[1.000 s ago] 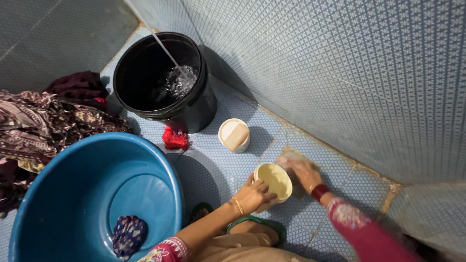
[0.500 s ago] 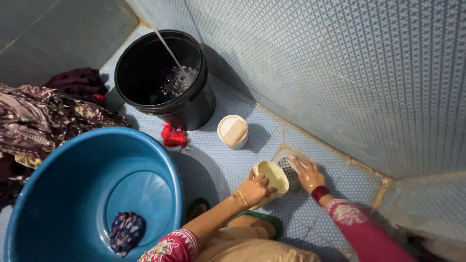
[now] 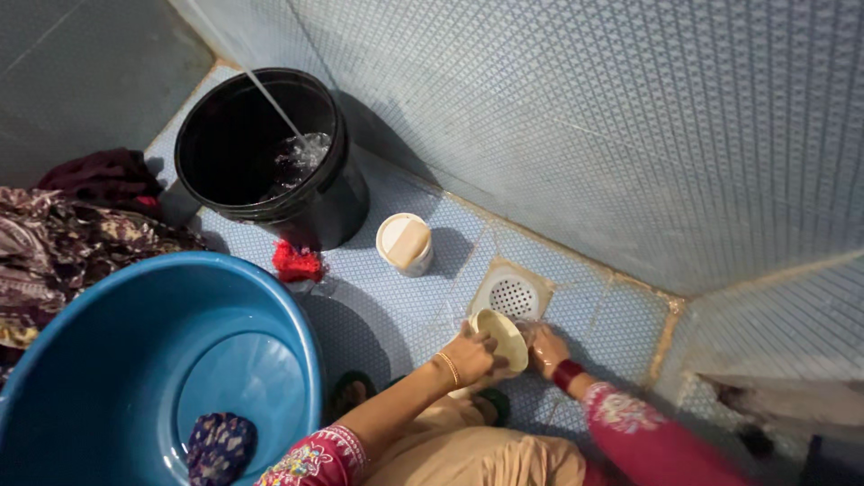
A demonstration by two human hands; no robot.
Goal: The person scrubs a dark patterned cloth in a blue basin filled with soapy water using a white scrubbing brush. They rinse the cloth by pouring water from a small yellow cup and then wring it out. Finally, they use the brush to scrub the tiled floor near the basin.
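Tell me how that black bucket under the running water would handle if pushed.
The black bucket is probably heavy, since water is pooling inside. It would likely slosh rather than tip, being broad. The tiled floor looks wet, so it might slide.

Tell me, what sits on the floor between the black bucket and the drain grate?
In the head view, a small cream lidded container stands on the tiled floor between the black bucket and the drain grate.
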